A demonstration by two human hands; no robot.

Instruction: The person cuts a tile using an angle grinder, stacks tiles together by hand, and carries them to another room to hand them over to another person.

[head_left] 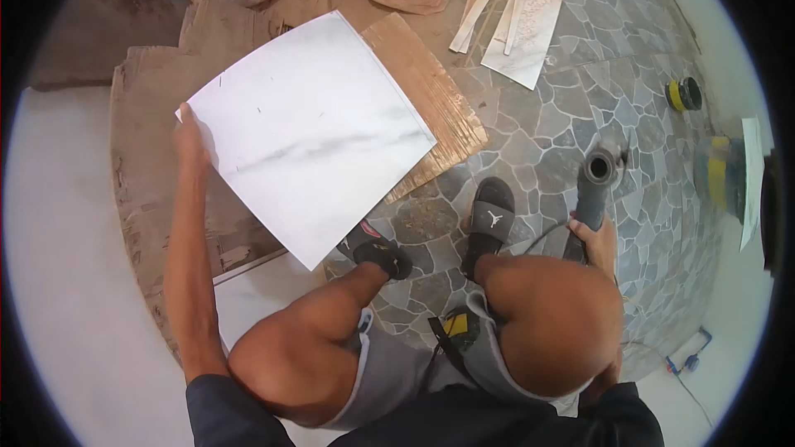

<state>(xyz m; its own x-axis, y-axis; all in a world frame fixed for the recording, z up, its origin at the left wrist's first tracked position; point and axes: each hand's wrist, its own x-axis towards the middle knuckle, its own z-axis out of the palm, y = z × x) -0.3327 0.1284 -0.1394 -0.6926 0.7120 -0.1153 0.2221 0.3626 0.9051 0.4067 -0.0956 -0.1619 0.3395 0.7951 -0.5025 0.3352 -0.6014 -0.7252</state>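
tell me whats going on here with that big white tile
The left hand grips one corner of a large, square white tile with grey veining, positioned over brown cardboard and a brown ridged board. The right hand holds a dark, tube-shaped corded tool off to the side, apart from the tile. Beyond, a smaller white rectangular piece lies on the grey stone-patterned floor.
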